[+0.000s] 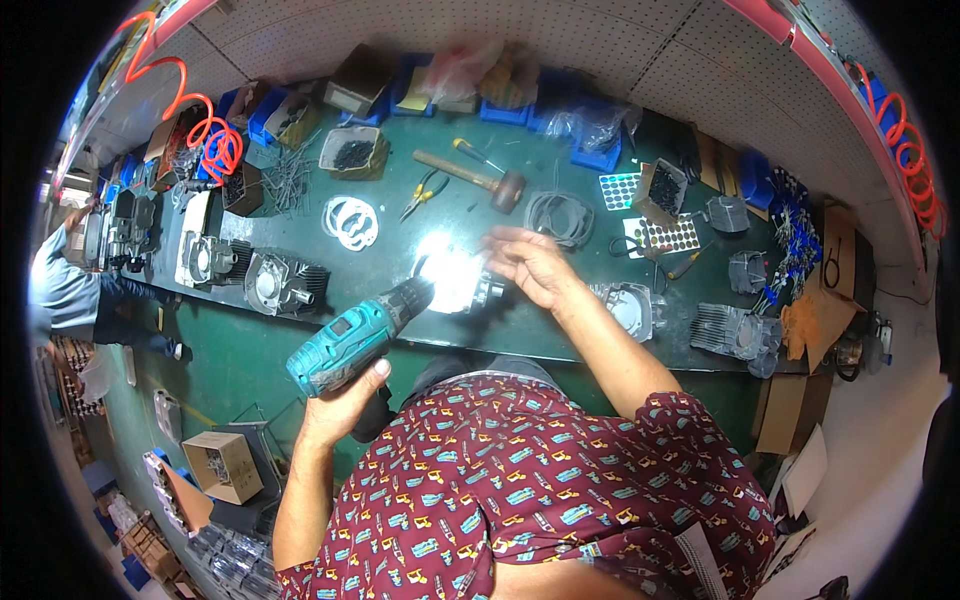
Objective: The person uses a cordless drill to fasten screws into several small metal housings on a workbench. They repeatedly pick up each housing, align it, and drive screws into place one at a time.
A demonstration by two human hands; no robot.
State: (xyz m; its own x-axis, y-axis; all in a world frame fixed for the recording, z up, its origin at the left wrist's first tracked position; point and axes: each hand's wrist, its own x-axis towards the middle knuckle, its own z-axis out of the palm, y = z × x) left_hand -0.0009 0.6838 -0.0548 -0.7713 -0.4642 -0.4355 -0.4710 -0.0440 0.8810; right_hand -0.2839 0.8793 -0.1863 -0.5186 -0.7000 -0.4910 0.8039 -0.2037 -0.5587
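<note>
My left hand (pixel 348 402) is wrapped round the handle of a teal cordless drill (pixel 345 342). The drill's black chuck points up and right at a metal engine part (pixel 458 283) on the green workbench. Glare washes out much of that part, so I cannot tell whether the drill's tip touches it. Just beyond the part's right side is my right hand (pixel 533 268), palm partly turned up and fingers apart. Its fingertips are slightly blurred, and I see nothing held in them.
Left on the green bench (pixel 400 255) stand finned cylinder castings (pixel 283 284); another casting (pixel 737 332) sits right. Beyond my hands lie white ring gaskets (pixel 351 222), pliers (pixel 424 194), a mallet (pixel 470 178) and a screw box (pixel 354 152). At far left, another person (pixel 75 290) stands.
</note>
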